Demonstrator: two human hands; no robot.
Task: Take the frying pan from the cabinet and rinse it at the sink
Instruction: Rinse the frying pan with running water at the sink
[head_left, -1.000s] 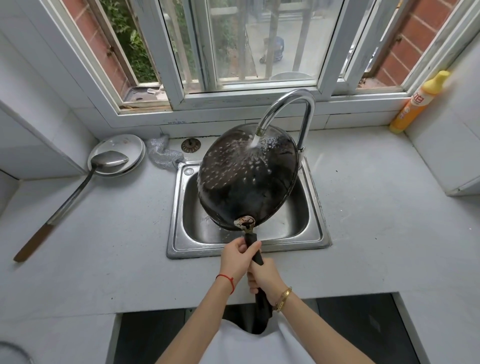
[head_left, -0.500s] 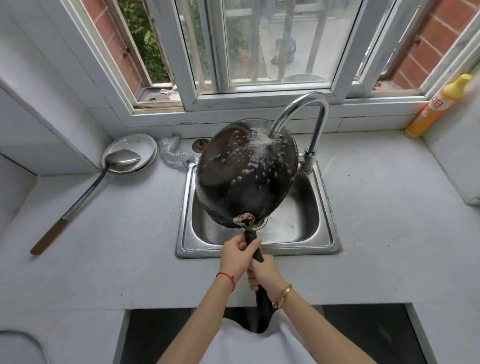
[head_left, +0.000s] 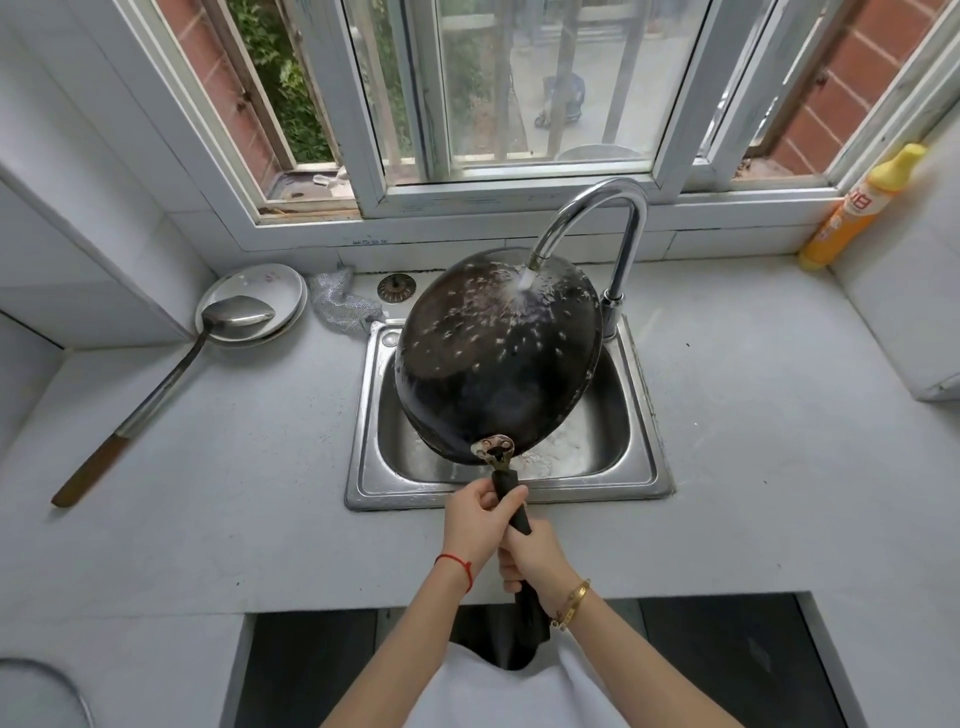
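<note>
A black frying pan is held tilted over the steel sink, its far rim raised under the curved tap, so that the running water strikes the dark surface turned toward the viewer and sprays off in drops, apparently to drain into the basin below. Its long handle is gripped by both hands at the near edge of the sink, the left hand closed around it nearer the pan and the right hand closed around it just behind, probably to steady the weight. A ladle resting on a plate lies on the counter to the left, and a yellow bottle stands at the far right.

Dark, wet frying pan glistens above the shiny steel sink; matt speckled stone countertop.
</note>
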